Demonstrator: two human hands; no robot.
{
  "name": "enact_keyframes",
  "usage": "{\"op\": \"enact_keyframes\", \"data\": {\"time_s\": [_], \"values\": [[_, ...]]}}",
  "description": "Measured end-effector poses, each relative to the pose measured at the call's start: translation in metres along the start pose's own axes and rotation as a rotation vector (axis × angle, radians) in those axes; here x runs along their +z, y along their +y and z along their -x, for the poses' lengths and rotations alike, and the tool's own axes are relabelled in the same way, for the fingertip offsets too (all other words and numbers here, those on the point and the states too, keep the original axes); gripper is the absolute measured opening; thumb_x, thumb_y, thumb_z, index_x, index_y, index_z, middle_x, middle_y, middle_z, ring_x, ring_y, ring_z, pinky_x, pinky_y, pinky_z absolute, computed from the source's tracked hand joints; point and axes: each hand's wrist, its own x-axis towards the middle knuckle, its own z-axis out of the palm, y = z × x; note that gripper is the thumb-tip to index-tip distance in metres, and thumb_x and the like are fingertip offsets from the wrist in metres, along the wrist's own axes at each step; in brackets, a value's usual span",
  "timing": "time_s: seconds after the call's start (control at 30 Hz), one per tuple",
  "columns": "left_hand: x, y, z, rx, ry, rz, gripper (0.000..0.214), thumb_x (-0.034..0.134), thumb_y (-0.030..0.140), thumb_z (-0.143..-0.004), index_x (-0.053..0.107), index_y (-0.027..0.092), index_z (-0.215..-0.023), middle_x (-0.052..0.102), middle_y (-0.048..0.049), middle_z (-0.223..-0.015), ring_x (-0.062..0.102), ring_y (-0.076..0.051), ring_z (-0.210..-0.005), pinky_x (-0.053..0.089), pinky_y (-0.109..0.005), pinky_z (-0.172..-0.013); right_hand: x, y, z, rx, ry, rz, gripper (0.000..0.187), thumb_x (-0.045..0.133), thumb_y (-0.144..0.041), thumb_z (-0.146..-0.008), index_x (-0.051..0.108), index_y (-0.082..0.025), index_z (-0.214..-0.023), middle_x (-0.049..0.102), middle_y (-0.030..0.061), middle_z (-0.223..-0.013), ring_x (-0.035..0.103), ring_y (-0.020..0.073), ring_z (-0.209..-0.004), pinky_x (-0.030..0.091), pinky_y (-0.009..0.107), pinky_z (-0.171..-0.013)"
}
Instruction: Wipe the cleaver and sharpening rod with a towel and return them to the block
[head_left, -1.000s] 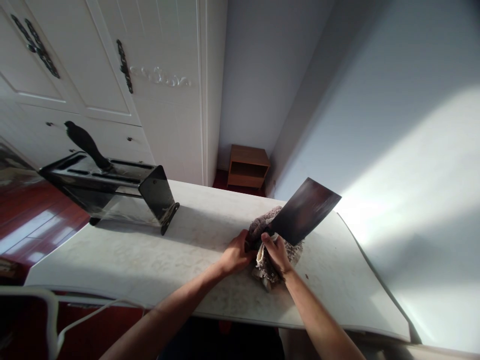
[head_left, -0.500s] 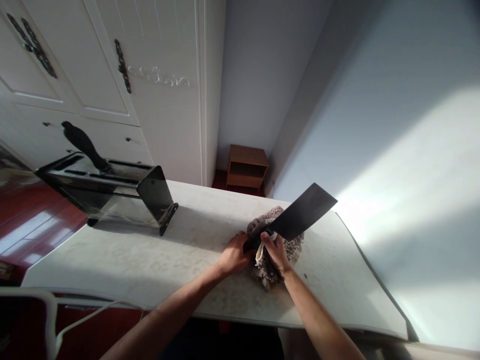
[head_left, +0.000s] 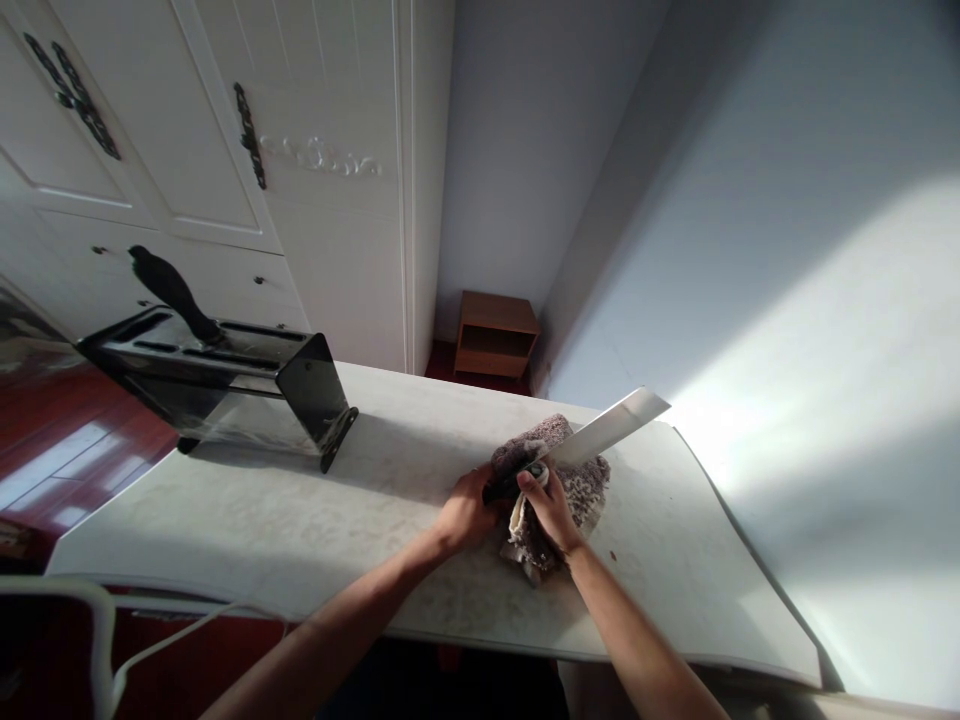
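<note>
My left hand (head_left: 466, 510) is closed round the black handle of a cleaver (head_left: 600, 436). The broad blade points up and to the right over the table, its face turned so that it looks narrow and catches light. My right hand (head_left: 551, 508) grips a shaggy grey-brown cloth (head_left: 589, 492) near where the handle meets the blade. Part of the cloth is bunched behind the handle, and part hangs below my right hand onto the tabletop. Some of my fingers are hidden by the handle and the cloth.
A black knife block (head_left: 304, 385) with clear sides and one black-handled tool in it stands on the left of the white table (head_left: 300, 540). Beyond are a white wardrobe (head_left: 330, 250) and a small brown cabinet (head_left: 499, 312). A pale wall (head_left: 825, 330) rises at right.
The cleaver has rolled about its length: its blade went from a wide dark face to a narrow bright one, and its tip dropped slightly. Both hands stay nearly in place.
</note>
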Motion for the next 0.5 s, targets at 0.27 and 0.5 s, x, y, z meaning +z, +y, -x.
{"op": "enact_keyframes", "data": {"time_s": [0.27, 0.5], "values": [[0.0006, -0.0039, 0.0007, 0.059, 0.057, 0.009, 0.041, 0.062, 0.021, -0.075, 0.063, 0.015, -0.115, 0.067, -0.0071, -0.11, 0.063, -0.022, -0.099, 0.049, -0.031, -0.087, 0.0042, -0.01, 0.0069, 0.092, -0.029, -0.107, 0.042, 0.07, -0.048, -0.074, 0.053, -0.018, -0.099, 0.063, 0.0042, -0.091, 0.059, 0.0163, -0.082, 0.048, 0.026, -0.076], [0.0029, -0.0068, 0.0003, 0.083, 0.055, -0.094, 0.032, 0.061, 0.029, -0.08, 0.064, 0.015, -0.108, 0.066, -0.0076, -0.106, 0.061, -0.022, -0.098, 0.048, -0.031, -0.086, 0.0032, -0.0098, 0.0054, 0.036, 0.043, -0.035, 0.04, 0.073, -0.048, -0.068, 0.057, -0.016, -0.086, 0.062, 0.0031, -0.077, 0.057, 0.0147, -0.07, 0.048, 0.026, -0.068]]}}
